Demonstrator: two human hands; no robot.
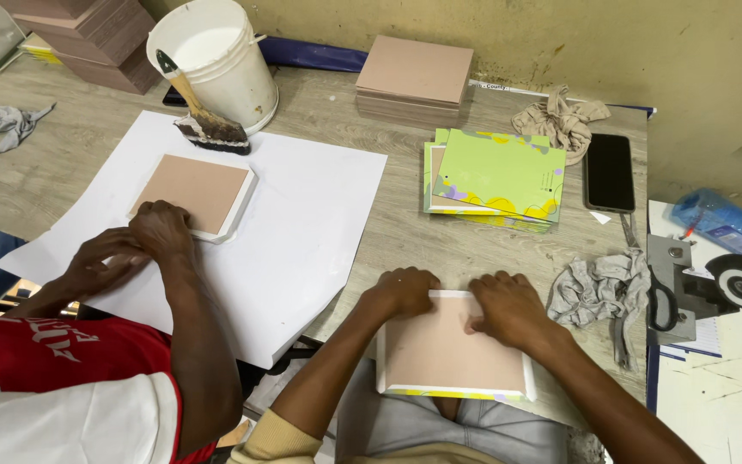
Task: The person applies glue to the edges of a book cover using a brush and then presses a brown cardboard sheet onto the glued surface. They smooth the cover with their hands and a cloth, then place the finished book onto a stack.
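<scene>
A pinkish-brown board (444, 354) wrapped in white-edged printed paper lies at the near table edge, over my lap. My left hand (403, 290) presses on its far left corner with curled fingers. My right hand (510, 306) presses flat on its far right part. Both hands bear down on the folded white edge at the top. Neither hand lifts it.
A co-worker's hands (135, 245) press a similar board (195, 193) on a large white sheet (311, 215) at left. Behind stand a white bucket (216, 56) with a brush (203, 120), stacked boards (414, 77), green covers (495, 176), a phone (609, 172), rags (599, 288) and scissors (659, 301).
</scene>
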